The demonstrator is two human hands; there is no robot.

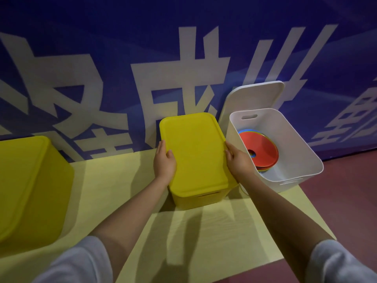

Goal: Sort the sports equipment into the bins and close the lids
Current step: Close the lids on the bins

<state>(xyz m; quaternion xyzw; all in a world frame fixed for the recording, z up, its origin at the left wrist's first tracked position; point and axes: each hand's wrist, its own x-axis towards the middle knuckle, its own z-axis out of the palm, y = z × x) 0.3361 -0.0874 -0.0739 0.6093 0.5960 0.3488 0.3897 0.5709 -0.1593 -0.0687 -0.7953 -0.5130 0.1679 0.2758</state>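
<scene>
Head view: left hand [164, 162] and right hand [238, 160] grip yellow lid [195, 152] edges atop middle yellow bin [199, 198] on table [183, 231]. Press evenly, seat corners. White bin [293, 144] open.

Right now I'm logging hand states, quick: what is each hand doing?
Left hand: grips the left edge of the yellow lid.
Right hand: grips the lid's right edge.
</scene>
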